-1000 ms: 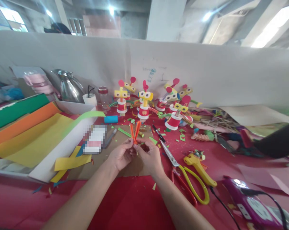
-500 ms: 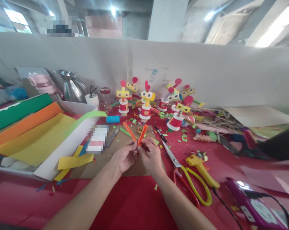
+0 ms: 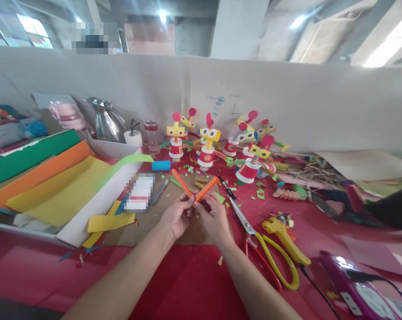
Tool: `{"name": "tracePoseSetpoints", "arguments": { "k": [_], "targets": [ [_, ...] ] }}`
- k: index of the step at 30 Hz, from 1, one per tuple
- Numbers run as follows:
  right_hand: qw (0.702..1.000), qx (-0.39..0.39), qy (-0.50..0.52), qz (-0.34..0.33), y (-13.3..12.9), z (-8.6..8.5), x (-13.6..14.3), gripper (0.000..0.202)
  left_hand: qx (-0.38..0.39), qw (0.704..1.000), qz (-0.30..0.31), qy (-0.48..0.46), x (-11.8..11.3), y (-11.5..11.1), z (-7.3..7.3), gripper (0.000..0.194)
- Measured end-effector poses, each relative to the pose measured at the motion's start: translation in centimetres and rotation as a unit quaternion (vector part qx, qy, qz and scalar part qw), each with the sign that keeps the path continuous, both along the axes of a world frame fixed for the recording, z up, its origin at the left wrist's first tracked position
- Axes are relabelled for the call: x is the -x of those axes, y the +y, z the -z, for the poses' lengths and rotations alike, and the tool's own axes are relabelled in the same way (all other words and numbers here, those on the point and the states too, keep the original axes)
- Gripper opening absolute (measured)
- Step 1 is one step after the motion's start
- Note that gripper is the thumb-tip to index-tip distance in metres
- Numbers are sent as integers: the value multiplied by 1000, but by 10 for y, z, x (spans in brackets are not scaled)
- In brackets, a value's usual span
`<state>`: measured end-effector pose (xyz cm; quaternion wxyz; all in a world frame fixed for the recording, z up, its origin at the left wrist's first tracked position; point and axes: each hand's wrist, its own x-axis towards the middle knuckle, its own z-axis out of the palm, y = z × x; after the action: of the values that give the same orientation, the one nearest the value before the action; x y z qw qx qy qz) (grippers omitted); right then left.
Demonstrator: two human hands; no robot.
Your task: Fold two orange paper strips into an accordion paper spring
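Two orange paper strips (image 3: 208, 188) meet between my hands and spread upward in a V. My left hand (image 3: 178, 217) is closed, its thumb and fingers pinching the strips near where they meet. Beside it, my right hand (image 3: 214, 217) pinches the same spot from the right, its fingertips touching the left ones. Both hands are over a brown cardboard sheet (image 3: 134, 233). Just beyond the strips lie small coiled paper springs (image 3: 201, 180). Several paper-cup figures with yellow heads, one of them in front (image 3: 206, 156), stand farther back.
Large scissors (image 3: 245, 220), a yellow glue gun (image 3: 285, 240) with a cord and a purple power strip (image 3: 360, 289) lie to the right. On the left are a white box (image 3: 97, 209) of coloured paper and yellow strips (image 3: 110, 222). A dark sleeve (image 3: 396, 202) shows at the right edge.
The orange strips now spread wider apart, the right one tilting farther right. Both hands still pinch them. The whole view has shifted slightly.
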<state>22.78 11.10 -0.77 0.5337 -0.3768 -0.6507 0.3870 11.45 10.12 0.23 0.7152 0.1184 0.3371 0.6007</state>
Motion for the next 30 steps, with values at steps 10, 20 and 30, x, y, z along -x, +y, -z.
{"name": "tracePoseSetpoints", "arguments": {
  "k": [10,20,30],
  "targets": [
    [999,47,-9,24,-5,-3,1,21,-31,993,-50,104,-2,-1,-1,21],
    [973,184,136,-19,-7,-4,2,19,-58,985,-81,141,-5,-4,-3,45],
    [972,172,160,11,-7,-5,3,17,-28,993,-66,96,-8,-5,-5,32]
  ]
}}
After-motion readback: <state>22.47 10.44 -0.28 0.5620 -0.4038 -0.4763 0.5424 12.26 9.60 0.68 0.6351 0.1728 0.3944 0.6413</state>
